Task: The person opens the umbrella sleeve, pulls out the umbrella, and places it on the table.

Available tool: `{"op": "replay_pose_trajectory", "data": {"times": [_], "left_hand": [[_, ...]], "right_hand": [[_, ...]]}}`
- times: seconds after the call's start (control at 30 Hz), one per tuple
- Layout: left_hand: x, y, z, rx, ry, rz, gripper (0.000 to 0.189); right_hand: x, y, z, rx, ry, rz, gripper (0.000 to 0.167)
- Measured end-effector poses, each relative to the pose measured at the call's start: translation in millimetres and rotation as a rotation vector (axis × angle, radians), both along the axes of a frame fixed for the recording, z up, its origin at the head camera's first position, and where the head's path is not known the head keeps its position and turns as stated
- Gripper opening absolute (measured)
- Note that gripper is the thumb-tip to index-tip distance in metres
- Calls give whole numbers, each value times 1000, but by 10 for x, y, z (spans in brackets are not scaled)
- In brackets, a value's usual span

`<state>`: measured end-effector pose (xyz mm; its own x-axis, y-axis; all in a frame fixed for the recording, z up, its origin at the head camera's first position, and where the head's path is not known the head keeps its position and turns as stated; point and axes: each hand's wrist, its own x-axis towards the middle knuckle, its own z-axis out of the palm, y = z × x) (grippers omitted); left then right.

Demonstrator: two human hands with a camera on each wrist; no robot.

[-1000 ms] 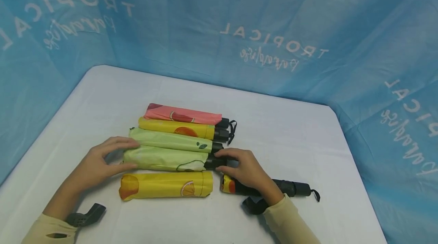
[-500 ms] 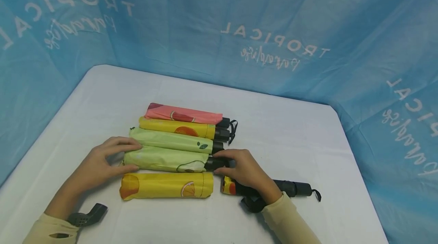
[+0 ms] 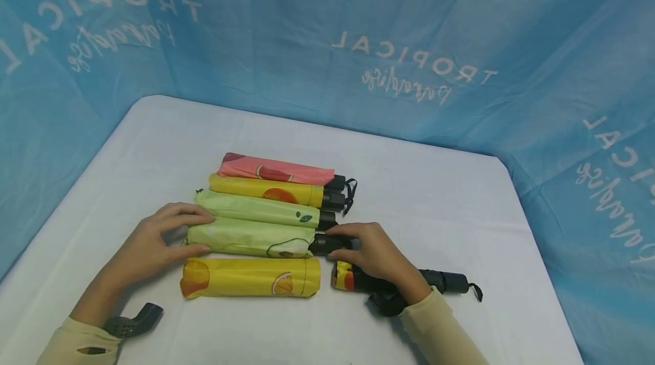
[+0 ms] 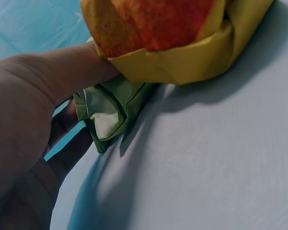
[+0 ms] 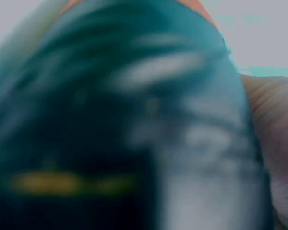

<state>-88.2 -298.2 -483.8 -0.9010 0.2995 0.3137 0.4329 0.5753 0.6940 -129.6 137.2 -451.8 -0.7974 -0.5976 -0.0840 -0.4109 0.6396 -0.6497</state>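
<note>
A row of folded umbrellas lies on the white table. My left hand (image 3: pixel 153 240) pinches the left end of the nearer light green umbrella (image 3: pixel 245 238), thumb on the near side and fingers on the far side. At its other end, my right hand (image 3: pixel 378 254) holds the black handle (image 3: pixel 324 244) between thumb and fingers. In the left wrist view the gathered green end (image 4: pixel 108 117) shows behind my thumb. Just in front lies a yellow roll with an orange-slice print (image 3: pixel 245 277), no handle showing. A blurred dark shape (image 5: pixel 110 110) fills most of the right wrist view.
Beyond lie another light green umbrella (image 3: pixel 256 208), a yellow one (image 3: pixel 245 186) and a pink one (image 3: pixel 297 173). Partly under my right wrist is a black-handled umbrella (image 3: pixel 445 281) with a wrist loop. Blue printed cloth (image 3: pixel 307 69) hangs behind the table.
My right hand has shifted very slightly right, and a little more of the black handle shows between its fingers. The left hand and the other umbrellas stay essentially where they were.
</note>
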Motion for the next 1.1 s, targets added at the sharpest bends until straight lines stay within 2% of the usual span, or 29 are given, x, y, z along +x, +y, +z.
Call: {"op": "replay_pose_trajectory", "data": {"times": [0.2, 0.57, 0.87, 1.1], "left_hand": [[-20, 23, 15, -9, 23, -17, 59], [-17, 48, 19, -10, 11, -16, 57], [21, 8, 64, 3, 19, 80, 52], [-8, -13, 31, 38, 25, 13, 45]], "right_hand": [[-2, 50, -14, 4, 5, -4, 44], [20, 154, -6, 29, -4, -26, 45], [-26, 187, -22, 20, 8, -17, 47], [-12, 244, -8, 46, 0, -50, 47]]}}
